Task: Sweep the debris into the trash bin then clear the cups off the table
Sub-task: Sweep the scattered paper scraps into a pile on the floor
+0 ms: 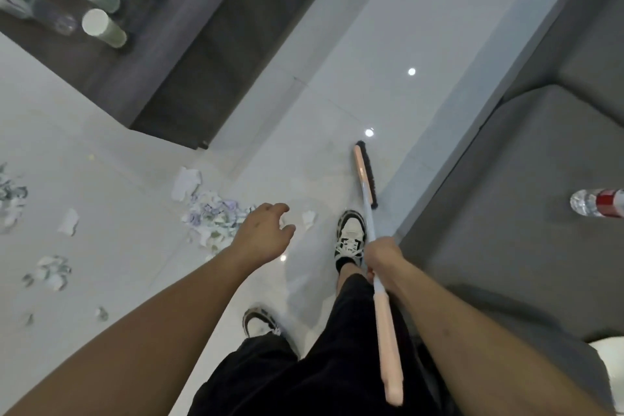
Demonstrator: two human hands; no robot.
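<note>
My right hand [383,255] grips the handle of a pink broom whose dark-bristled head [366,174] rests on the white tile floor by the sofa's edge. My left hand [261,235] hovers with loose, spread fingers above a heap of torn paper debris [209,213]. More paper scraps [50,272] lie scattered over the floor to the left. Several pale green paper cups [103,25] stand on the dark wooden table [189,54] at the upper left. No trash bin shows in view.
A grey sofa [516,213] fills the right side, with a clear plastic bottle [597,203] lying on it. Another clear bottle [40,7] lies on the table beside the cups. My feet in black-and-white sneakers [351,235] stand on the tiles between table and sofa.
</note>
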